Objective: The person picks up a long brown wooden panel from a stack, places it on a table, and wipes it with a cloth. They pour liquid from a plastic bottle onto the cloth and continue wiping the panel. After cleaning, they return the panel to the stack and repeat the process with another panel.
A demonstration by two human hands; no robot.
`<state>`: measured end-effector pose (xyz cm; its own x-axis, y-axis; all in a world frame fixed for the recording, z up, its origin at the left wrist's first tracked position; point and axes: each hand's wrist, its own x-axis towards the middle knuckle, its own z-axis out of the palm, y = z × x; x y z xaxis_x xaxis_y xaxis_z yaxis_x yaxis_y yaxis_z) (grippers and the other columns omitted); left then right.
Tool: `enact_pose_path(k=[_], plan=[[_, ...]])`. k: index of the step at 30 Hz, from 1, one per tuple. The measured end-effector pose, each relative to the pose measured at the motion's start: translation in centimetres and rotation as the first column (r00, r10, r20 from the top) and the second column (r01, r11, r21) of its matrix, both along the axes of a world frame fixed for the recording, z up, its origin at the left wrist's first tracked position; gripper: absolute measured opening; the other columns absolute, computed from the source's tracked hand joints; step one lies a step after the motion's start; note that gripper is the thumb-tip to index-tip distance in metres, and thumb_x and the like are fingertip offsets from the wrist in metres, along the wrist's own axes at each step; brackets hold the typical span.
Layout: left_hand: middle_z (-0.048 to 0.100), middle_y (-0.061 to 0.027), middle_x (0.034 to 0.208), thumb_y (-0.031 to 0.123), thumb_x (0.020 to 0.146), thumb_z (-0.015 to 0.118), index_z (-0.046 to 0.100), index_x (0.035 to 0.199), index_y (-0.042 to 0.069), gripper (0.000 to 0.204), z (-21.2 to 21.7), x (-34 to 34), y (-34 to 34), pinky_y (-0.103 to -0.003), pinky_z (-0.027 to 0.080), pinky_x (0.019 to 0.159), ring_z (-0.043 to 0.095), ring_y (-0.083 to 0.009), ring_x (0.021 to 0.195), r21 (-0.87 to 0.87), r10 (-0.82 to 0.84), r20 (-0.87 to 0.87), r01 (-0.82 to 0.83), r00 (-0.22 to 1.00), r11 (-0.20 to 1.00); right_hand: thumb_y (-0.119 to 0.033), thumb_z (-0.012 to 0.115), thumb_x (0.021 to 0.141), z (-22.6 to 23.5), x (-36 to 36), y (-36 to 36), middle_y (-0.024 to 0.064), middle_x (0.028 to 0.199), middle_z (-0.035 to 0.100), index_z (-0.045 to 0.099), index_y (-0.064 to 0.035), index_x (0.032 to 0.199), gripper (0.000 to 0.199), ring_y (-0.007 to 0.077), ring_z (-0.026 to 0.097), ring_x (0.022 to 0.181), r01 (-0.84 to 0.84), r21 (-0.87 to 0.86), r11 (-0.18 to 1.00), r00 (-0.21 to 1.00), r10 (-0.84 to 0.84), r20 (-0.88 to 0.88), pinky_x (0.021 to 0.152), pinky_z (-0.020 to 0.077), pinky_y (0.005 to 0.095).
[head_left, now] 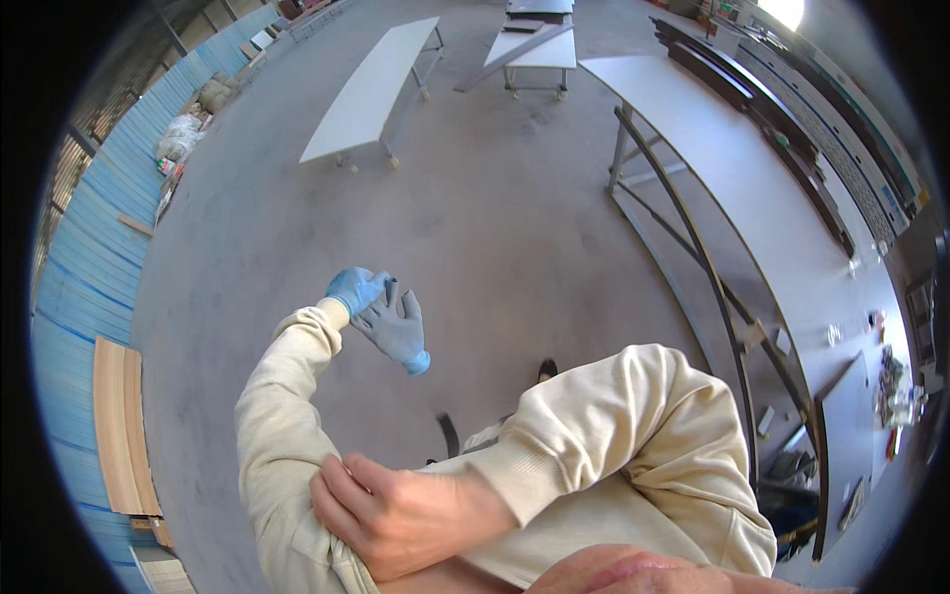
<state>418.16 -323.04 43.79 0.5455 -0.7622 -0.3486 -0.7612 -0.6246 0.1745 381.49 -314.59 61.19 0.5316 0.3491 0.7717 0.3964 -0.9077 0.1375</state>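
Observation:
My left hand (354, 289) wears a blue work glove and is stretched out ahead of me, over the floor. Pinched in it is a loose grey work glove (398, 335) with a blue cuff, which dangles with its fingers up and its cuff down. My bare right hand (406, 515) is drawn across my chest. Its fingers are curled against the cream sleeve (287, 445) of my left arm, near the elbow, and grip the cloth.
A long white-topped table (712, 148) with dark strips on it runs along the right. Two white tables on wheels, one a narrow table (371, 94), stand farther off. Blue wall panels (109, 228) line the left side, with wooden boards (119, 426) leaning there.

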Motion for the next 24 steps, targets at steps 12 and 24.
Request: enact_pose_path(k=[12, 24], plan=[[0.077, -0.0250, 0.109, 0.058, 0.098, 0.055, 0.079, 0.109, 0.003, 0.062, -19.0, 13.4, -20.7, -0.048, 0.058, 0.092, 0.074, -0.0437, 0.104, 0.153, 0.361, -0.352, -0.328, 0.863, 0.932, -0.008, 0.065, 0.073, 3.6, 19.0, -35.2, 0.0413, 0.133, 0.063, 0.072, 0.0178, 0.093, 0.034, 0.0168, 0.050, 0.064, -0.120, -0.046, 0.992, 0.924, 0.129, 0.359, 0.056, 0.0379, 0.0299], [0.076, -0.0275, 0.113, 0.057, 0.097, 0.056, 0.078, 0.110, -0.001, 0.064, -25.1, 35.0, -53.3, -0.048, 0.058, 0.094, 0.074, -0.0443, 0.107, 0.152, 0.265, -0.282, -0.230, 0.922, 0.961, -0.010, 0.066, 0.090, 5.1, 40.6, -67.0, 0.0202, 0.124, 0.071, 0.073, 0.0047, 0.116, 0.031, 0.0267, 0.060, 0.094, -0.143, 0.028, 0.989, 0.968, 0.134, 0.210, 0.078, 0.0491, 0.0407]])
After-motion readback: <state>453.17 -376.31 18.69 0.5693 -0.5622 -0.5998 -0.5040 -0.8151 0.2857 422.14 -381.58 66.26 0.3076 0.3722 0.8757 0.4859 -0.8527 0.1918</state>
